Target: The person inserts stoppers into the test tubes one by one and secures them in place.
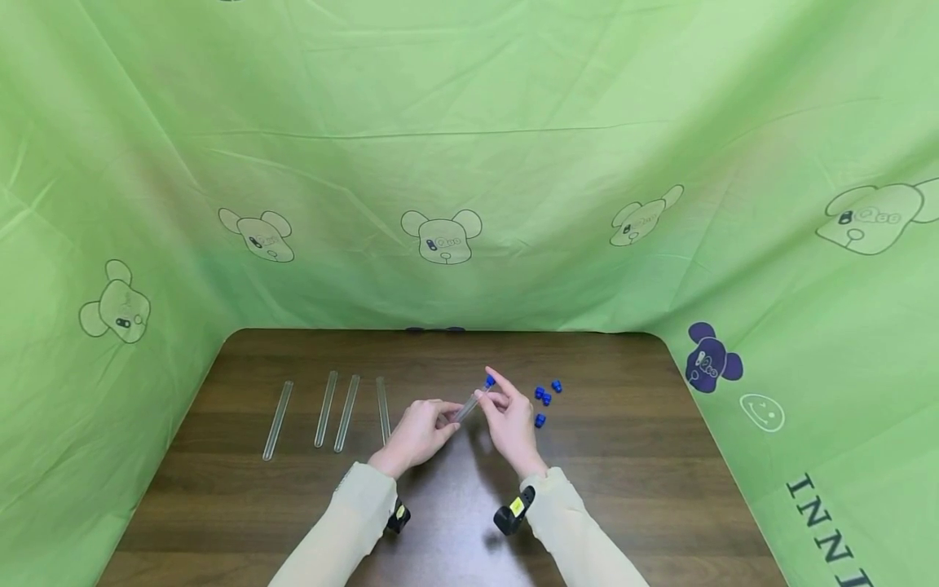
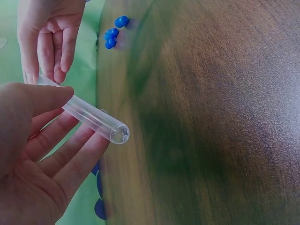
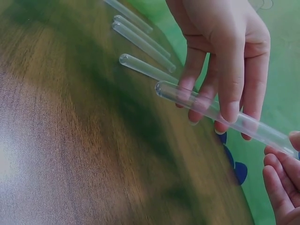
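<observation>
A clear test tube (image 1: pixel 468 407) slants between the two hands, its rounded end low and to the left. My left hand (image 1: pixel 421 432) grips it near that rounded end, thumb on top and fingers beneath, as the left wrist view shows. A blue cap (image 1: pixel 490 381) sits at the tube's upper end. There my right hand (image 1: pixel 511 420) pinches the tube just below the cap with the thumb and fingers, while its index finger reaches over the cap. How deep the cap sits is too small to tell.
Several more clear test tubes (image 1: pixel 278 421) lie on the brown wooden table (image 1: pixel 455 522) to the left; the left hand partly hides the nearest. Several loose blue caps (image 1: pixel 540 421) lie right of the right hand. A green curtain (image 1: pixel 440 179) encloses the table's back and sides.
</observation>
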Demonstrator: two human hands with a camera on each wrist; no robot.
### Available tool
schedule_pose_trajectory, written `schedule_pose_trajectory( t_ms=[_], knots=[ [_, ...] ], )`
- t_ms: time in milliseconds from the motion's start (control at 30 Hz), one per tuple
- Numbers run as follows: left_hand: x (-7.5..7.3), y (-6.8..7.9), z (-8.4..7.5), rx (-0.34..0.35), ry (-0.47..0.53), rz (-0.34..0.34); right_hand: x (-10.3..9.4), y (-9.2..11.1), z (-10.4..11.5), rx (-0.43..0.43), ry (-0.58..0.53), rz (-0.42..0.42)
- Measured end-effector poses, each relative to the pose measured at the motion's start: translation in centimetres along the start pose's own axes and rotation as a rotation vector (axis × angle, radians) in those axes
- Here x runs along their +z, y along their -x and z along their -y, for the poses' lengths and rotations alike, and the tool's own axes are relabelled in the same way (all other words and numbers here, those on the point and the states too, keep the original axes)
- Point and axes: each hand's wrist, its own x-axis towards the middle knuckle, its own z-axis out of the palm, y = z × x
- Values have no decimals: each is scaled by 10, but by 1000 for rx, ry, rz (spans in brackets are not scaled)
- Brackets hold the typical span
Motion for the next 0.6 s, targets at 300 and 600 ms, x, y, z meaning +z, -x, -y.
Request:
schedule_pose_trajectory(
  t_ms=[300, 600],
  knots=[
    [0, -1, -1, 15, -16, -2, 0, 0, 0, -29, 3, -44],
    [1, -1, -1, 28, -23, -9, 0, 0, 1, -36, 5, -66]
  ],
)
